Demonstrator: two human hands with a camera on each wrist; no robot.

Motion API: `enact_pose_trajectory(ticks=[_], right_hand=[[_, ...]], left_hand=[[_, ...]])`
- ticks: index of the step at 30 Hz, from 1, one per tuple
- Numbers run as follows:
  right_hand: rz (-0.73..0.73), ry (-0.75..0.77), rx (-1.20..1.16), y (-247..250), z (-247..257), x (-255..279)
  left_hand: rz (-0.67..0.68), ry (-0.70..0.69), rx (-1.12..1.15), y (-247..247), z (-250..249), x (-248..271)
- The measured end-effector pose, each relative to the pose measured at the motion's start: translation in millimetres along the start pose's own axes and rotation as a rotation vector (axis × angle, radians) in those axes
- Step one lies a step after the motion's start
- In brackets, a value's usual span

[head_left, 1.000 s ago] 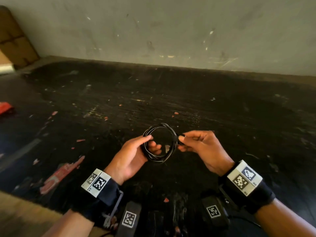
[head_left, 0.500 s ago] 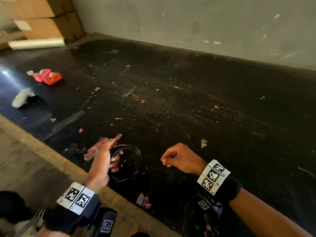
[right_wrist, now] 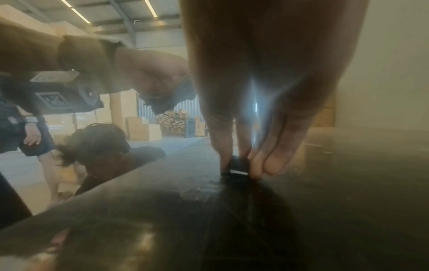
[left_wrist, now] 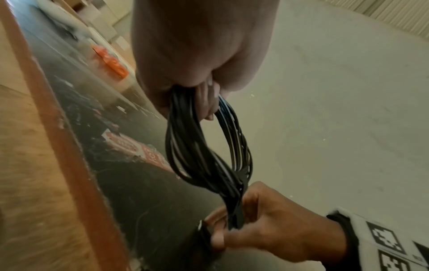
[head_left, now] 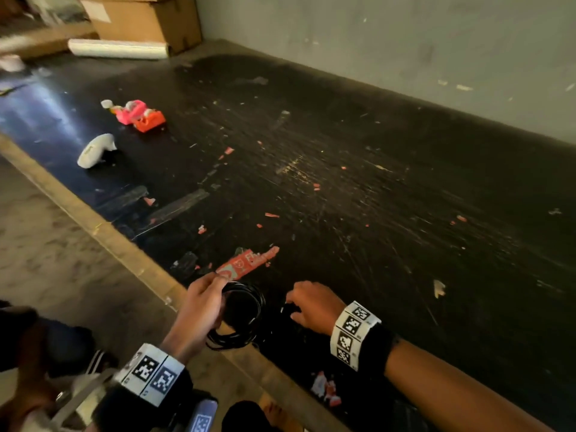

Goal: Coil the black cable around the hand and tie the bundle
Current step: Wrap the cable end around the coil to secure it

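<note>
The black cable (head_left: 232,339) is wound into a multi-strand loop. My left hand (head_left: 207,302) grips one side of it, just above the near edge of the black table (head_left: 374,198). In the left wrist view the coil (left_wrist: 185,146) hangs from my curled fingers (left_wrist: 204,106). My right hand (head_left: 307,304) is down on the table, a small gap right of the coil. Its fingertips (right_wrist: 269,161) pinch a small black piece (right_wrist: 239,165) with a pale edge. I cannot tell what that piece (head_left: 285,309) is.
A red sticker (head_left: 246,263) lies just beyond the coil. Pink and orange toys (head_left: 140,115) and a white object (head_left: 96,154) sit far left. Cardboard boxes (head_left: 146,20) and a white roll (head_left: 118,48) stand at the back left. Another person (right_wrist: 99,144) crouches by the wooden table edge (head_left: 124,244).
One second ago both hands held the coil. The right hand let go, hovered as a fist, then dropped to the table and pinched the small black piece. My head has turned left.
</note>
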State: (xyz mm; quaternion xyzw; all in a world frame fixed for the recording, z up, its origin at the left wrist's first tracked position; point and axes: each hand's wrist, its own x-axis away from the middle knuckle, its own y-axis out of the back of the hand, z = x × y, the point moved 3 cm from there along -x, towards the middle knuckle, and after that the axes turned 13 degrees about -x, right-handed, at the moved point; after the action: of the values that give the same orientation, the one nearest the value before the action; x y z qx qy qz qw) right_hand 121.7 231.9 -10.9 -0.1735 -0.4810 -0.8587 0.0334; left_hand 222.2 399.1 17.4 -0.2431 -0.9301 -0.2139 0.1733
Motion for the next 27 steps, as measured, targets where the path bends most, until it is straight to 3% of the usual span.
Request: enact_pose_trajectory(ticks=[4,8,12,16,19,22,25,27], right_hand=[[-0.060,-0.104,-0.241,14.6,-16.5,1.4],[-0.305,-0.190,-0.571,44.9,-33.9,31.3],[-0.477,-0.145,-0.628,69.4,-27.9,77.8],[-0.613,-0.186,-0.640,82.1,-34.0,130.1],[-0.719,-0.302,-0.600,81.2,-43.9,164.1],[-0.963,-0.463,-0.618,83.5,-61.1,191.8],[-1.110,-0.596,-0.822,87.6,-84.6,215.9],[-1.154,-0.559,-0.980,91.4,-95.0,231.8]], left_hand=[[0.126,-0.071,-0.064,-16.0,-9.3,-13.4],[0.301,-0.341,-0.322,-55.8,-35.9,-12.2],[0.642,-0.453,-0.358,-116.1,-54.9,6.9],[0.817,-0.528,-0.398,-160.1,-72.0,25.0],[0.834,-0.672,-0.429,-187.0,-82.2,41.4],[0.810,-0.762,-0.445,-214.1,-93.4,60.4],[0.821,-0.774,-0.484,-237.5,-102.8,79.2],[0.817,-0.750,-0.466,-250.5,-111.2,90.9]])
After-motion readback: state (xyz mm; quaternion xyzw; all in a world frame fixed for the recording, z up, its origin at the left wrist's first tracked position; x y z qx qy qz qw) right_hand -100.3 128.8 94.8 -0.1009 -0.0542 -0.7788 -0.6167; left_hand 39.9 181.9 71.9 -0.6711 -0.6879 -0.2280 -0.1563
